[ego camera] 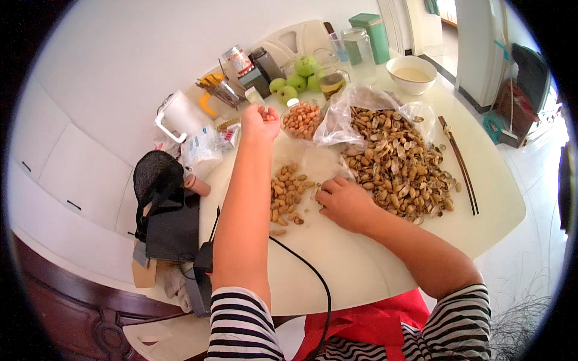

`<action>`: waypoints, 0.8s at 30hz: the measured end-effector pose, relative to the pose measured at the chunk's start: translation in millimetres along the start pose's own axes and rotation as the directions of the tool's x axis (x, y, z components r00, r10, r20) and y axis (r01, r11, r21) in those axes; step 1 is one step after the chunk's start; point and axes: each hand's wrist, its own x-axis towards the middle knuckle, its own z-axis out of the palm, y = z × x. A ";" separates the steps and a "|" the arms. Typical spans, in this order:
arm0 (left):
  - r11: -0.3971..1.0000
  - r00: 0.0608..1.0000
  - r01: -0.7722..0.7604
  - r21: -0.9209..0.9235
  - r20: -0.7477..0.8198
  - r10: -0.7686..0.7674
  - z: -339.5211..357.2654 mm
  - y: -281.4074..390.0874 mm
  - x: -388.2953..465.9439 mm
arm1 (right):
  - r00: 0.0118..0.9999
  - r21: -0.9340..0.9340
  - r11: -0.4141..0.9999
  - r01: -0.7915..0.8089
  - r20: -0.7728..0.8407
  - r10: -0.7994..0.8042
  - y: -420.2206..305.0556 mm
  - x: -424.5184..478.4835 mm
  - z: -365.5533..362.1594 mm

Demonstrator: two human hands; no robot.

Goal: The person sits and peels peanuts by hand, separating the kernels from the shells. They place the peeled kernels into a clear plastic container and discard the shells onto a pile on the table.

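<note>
My left hand [262, 122] is raised just left of a clear container of shelled peanuts [302, 118], its fingers curled around a few peanut kernels [269, 118]. On the tabletop, my right hand [343, 202] rests palm down with bent fingers; whether anything is under them cannot be seen. Between my forearms lies a small pile of unshelled peanuts [287, 192]. A large heap of peanut shells [402, 167] spreads to the right of my right hand, partly on a clear plastic bag [336, 117].
Green apples [286, 94], a glass jar [359, 54] and a white bowl of pale liquid [412, 74] stand at the back. Chopsticks [460, 169] lie right of the heap. A white pitcher [180, 117] and a black cap [158, 180] are at left. A black cable [316, 270] crosses the table's near edge.
</note>
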 end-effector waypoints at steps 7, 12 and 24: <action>0.922 0.998 -0.047 0.385 0.049 0.030 11.3 -25.6 25.9 | 1.000 -0.037 0.999 0.015 -0.019 -0.016 0.7 -2.1 -0.2; 0.834 0.974 -0.073 0.546 0.217 -0.057 11.3 -26.3 35.7 | 0.999 -0.016 1.000 0.013 -0.043 -0.013 3.5 -4.1 -0.5; 0.689 0.901 -0.204 0.696 0.409 -0.146 1.5 -7.7 30.3 | 1.000 -0.032 0.999 -0.002 -0.003 0.001 2.0 0.9 1.6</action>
